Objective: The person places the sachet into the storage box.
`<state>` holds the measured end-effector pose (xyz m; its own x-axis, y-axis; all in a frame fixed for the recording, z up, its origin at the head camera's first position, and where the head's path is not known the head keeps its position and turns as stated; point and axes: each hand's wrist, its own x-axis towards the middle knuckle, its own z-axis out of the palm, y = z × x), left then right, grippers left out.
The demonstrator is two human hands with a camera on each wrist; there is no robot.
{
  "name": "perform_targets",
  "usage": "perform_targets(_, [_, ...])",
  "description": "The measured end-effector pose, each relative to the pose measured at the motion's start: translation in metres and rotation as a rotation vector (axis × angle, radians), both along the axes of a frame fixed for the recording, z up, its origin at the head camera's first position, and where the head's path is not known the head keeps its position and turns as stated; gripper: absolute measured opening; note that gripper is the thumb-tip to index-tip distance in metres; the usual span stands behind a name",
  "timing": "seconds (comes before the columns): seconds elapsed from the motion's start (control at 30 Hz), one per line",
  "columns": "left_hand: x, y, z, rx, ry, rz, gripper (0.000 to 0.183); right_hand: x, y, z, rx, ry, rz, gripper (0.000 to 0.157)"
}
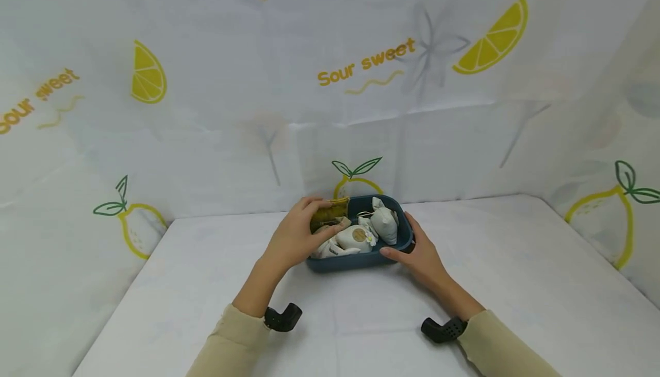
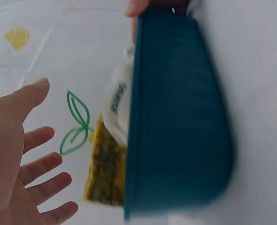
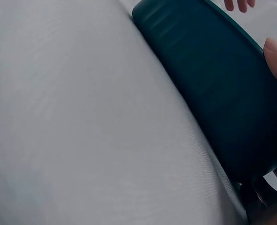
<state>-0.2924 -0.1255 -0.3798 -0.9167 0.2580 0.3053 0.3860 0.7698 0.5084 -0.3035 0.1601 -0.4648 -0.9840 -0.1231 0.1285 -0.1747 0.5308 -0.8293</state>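
Note:
A dark blue rectangular bin (image 1: pixel 356 261) stands on the table near its back edge. Inside it lie a yellow-brown mottled item (image 1: pixel 330 215), a white cloth pouch with a round tan patch (image 1: pixel 358 238), and a bunched white pouch (image 1: pixel 385 226) at the right end. My left hand (image 1: pixel 294 236) hovers over the bin's left side; in the left wrist view its fingers (image 2: pixel 44 164) are spread, with nothing held. At the other end my right hand (image 1: pixel 424 259) grips the bin, thumb (image 3: pixel 274 51) at the near rim. Its other fingers are mostly hidden behind the end wall.
White cloth covers the table (image 1: pixel 206 308). Behind it rises a white curtain (image 1: pixel 232 165) printed with lemons and lettering. Black wrist devices (image 1: pixel 283 317) are strapped to both forearms, just beyond the beige sleeves (image 1: pixel 232 337).

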Motion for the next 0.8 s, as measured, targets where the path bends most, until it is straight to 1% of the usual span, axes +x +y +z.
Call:
perform_targets(0.07, [0.0,-0.012,-0.005,-0.032,-0.025,0.027,0.061,-0.001,0.0,0.0,-0.002,-0.009,0.005,0.107])
perform_targets(0.17, [0.001,-0.027,-0.015,-0.061,-0.046,0.05,0.064,-0.002,0.001,0.0,0.01,-0.028,-0.001,0.107])
perform_targets(0.27, [0.001,-0.038,-0.026,-0.06,-0.059,0.059,0.068,-0.002,0.005,0.001,0.027,-0.047,-0.01,0.107])
perform_targets(0.37, [0.001,-0.049,-0.034,-0.057,-0.073,0.089,0.073,-0.002,0.01,0.004,0.04,-0.058,-0.007,0.106])
perform_targets(0.47, [0.001,-0.058,-0.04,-0.066,-0.093,0.129,0.079,-0.002,0.016,0.006,0.038,-0.069,0.025,0.104])
perform_targets(0.57, [0.003,-0.068,-0.043,-0.104,-0.144,0.152,0.086,-0.001,0.024,0.008,0.063,-0.082,0.069,0.101])
perform_targets(0.67, [0.004,-0.08,-0.043,-0.175,-0.19,0.169,0.092,-0.001,0.032,0.015,0.157,-0.108,0.13,0.101])
perform_targets(0.73, [0.004,-0.087,-0.042,-0.218,-0.209,0.174,0.095,-0.002,0.037,0.025,0.264,-0.129,0.169,0.103])
perform_targets(0.8, [0.004,-0.092,-0.04,-0.247,-0.212,0.181,0.098,-0.005,0.043,0.035,0.362,-0.137,0.207,0.103])
